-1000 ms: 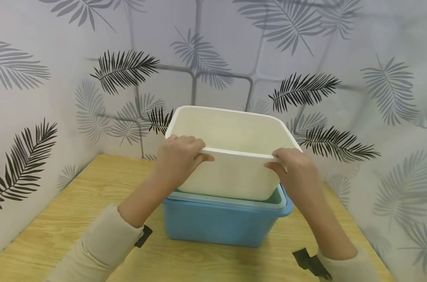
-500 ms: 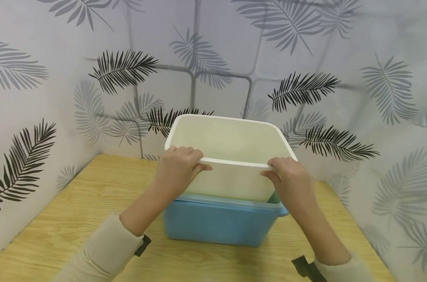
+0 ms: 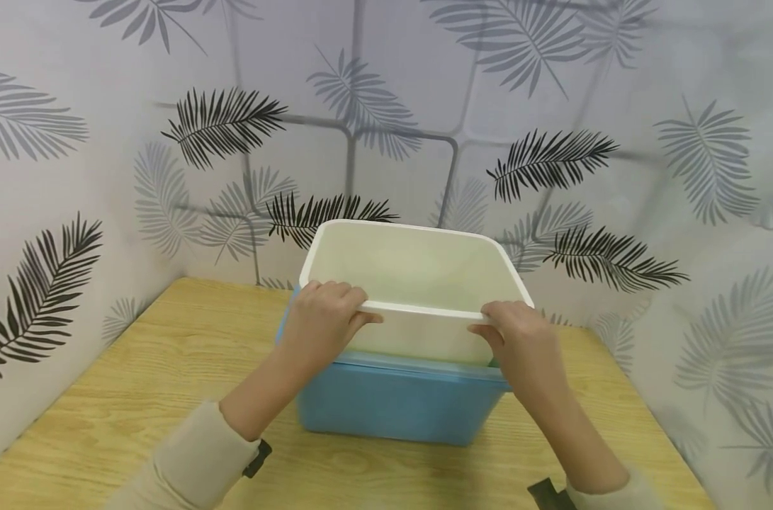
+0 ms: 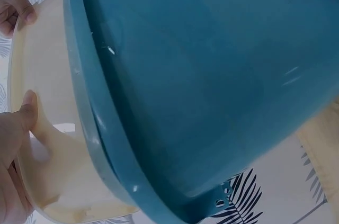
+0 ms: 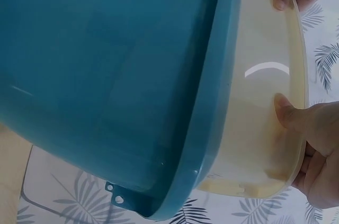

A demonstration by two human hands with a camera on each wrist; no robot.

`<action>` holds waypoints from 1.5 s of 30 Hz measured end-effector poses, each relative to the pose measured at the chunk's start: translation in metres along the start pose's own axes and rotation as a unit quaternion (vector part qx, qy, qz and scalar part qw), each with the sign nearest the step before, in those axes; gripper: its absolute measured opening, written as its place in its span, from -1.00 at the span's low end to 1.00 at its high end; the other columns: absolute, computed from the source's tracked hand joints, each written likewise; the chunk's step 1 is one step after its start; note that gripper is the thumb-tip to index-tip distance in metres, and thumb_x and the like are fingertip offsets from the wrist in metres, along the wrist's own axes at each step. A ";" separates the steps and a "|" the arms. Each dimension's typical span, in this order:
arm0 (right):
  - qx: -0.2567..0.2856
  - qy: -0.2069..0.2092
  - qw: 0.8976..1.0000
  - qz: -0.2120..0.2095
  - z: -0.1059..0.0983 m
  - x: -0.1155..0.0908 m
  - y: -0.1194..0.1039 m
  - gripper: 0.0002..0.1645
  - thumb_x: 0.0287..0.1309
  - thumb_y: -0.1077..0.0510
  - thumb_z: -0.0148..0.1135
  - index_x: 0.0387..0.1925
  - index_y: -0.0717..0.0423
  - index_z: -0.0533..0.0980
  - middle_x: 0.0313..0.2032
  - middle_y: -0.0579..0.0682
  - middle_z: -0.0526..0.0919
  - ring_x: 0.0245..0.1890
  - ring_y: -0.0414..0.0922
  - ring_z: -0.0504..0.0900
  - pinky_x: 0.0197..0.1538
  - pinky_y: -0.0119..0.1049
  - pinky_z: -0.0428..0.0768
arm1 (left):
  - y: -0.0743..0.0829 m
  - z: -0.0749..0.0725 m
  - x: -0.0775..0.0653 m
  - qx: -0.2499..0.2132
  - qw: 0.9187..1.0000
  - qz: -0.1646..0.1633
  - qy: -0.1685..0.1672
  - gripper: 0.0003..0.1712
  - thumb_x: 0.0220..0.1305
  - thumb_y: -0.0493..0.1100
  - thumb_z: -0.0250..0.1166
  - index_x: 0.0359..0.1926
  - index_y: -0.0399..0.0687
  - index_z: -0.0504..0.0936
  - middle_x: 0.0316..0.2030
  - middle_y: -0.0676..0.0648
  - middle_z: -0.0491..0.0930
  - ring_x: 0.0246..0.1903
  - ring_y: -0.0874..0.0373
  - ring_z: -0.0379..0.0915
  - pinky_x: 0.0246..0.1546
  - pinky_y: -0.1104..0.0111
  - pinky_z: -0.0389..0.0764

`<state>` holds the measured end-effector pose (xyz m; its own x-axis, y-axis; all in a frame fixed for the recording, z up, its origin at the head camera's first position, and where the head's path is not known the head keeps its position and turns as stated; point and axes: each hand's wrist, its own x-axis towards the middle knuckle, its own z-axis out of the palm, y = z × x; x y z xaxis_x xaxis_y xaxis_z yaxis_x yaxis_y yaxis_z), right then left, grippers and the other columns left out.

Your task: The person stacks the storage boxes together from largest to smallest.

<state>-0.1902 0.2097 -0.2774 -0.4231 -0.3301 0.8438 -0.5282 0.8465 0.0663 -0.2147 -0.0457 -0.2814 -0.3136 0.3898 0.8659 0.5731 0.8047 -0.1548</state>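
Note:
A cream-white plastic tub (image 3: pixel 418 334) with a rounded rim sits partly down inside a blue plastic tub (image 3: pixel 399 404). My left hand (image 3: pixel 327 322) grips the near rim of the white tub at its left part, fingers over the edge and thumb against the outer wall. Toward the right end of that same rim, my right hand (image 3: pixel 525 343) holds on in a matching way. Both thumbs press flat on the cream wall in the wrist views. A paler blue rim (image 5: pixel 225 70) lines the top of the blue tub. The white tub's base is hidden inside.
The blue tub stands on a wood-grain table (image 3: pixel 125 397). Behind and beside the table hang white wall coverings (image 3: pixel 412 85) printed with grey and black leaves. A perforated tab (image 5: pixel 117 195) sticks out from the blue tub's end. Dark straps (image 3: pixel 257 459) show at the sleeve cuffs.
Both hands have moved down with the white tub, which has sunk deeper into the blue one. Less of its outer wall shows above the blue rim. The blue tub has stayed in place.

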 end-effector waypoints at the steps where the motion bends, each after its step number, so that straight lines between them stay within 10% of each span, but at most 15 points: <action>1: -0.001 0.000 1.000 0.001 0.001 -0.001 0.000 -0.69 -0.34 0.20 0.44 -0.48 0.21 0.51 -0.54 0.03 0.62 -0.50 -0.03 0.55 -0.45 -0.21 0.49 | 0.000 0.001 -0.001 0.000 1.000 0.000 0.001 -0.57 -0.16 0.09 0.39 -0.67 -0.10 0.41 -0.71 0.05 0.49 -0.72 0.16 0.32 -0.67 0.42 0.21; 45: 0.024 -0.082 0.996 0.036 0.022 -0.032 0.000 -0.70 -0.32 0.25 0.50 -0.45 0.17 0.55 -0.52 -0.01 0.64 -0.49 -0.13 0.56 -0.42 -0.27 0.53 | 0.006 0.015 -0.033 -0.050 0.993 -0.052 -0.094 -0.62 -0.07 0.09 0.36 -0.66 -0.03 0.44 -0.73 0.08 0.44 -0.71 0.25 0.26 -0.62 0.46 0.16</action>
<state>-0.1930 0.2113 -0.3163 -0.5740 -0.3367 0.7464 -0.5248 0.8510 -0.0198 -0.2123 -0.0467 -0.3183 -0.5054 0.3915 0.7690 0.5995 0.8003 -0.0134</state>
